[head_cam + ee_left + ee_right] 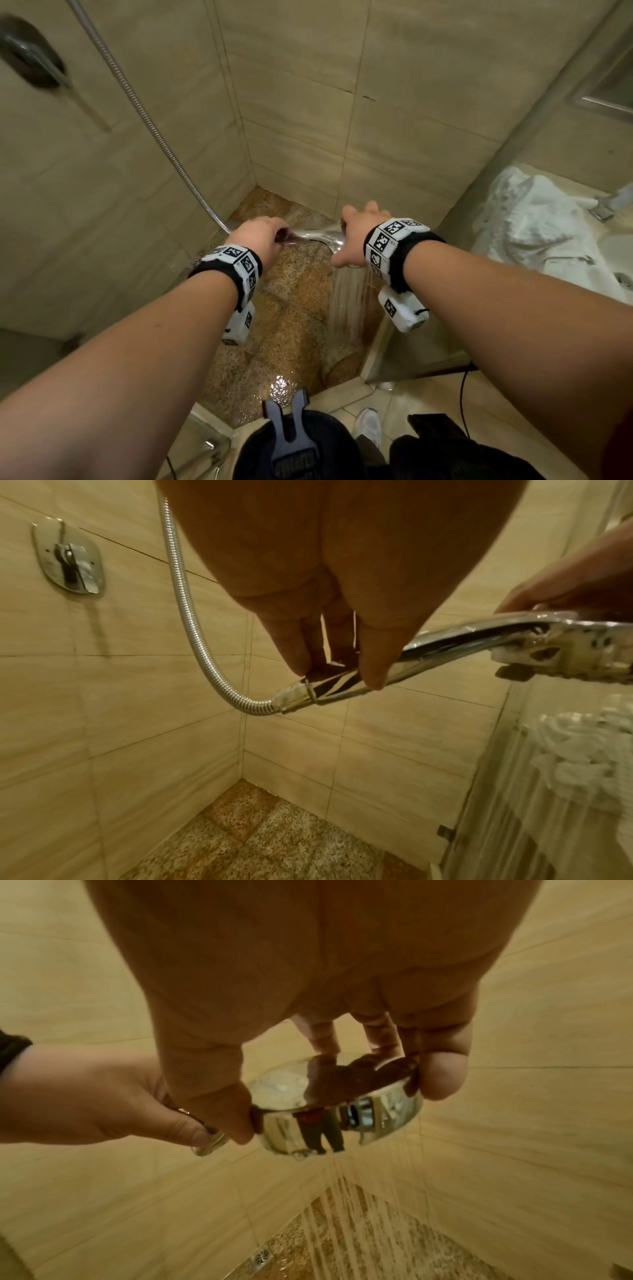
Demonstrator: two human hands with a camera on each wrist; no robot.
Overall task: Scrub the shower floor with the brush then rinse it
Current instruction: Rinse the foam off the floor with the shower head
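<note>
A chrome hand shower (pixel 318 237) is held level above the speckled brown shower floor (pixel 291 325). My left hand (pixel 260 240) grips its handle (pixel 342 685) near the hose joint. My right hand (pixel 356 236) holds the round spray head (pixel 335 1110), thumb and fingers curled over its rim. Water (pixel 349 305) streams down from the head onto the floor (pixel 359 1231) (pixel 274 837), which is wet and shiny near the entrance. No brush shows in any view.
The metal hose (pixel 137 102) (pixel 185 601) hangs along the left tiled wall from near the mixer valve (pixel 68 561). A floor drain (pixel 262 1257) sits by the left wall. A glass panel (pixel 479 240) bounds the right, with a white towel (pixel 534 222) beyond.
</note>
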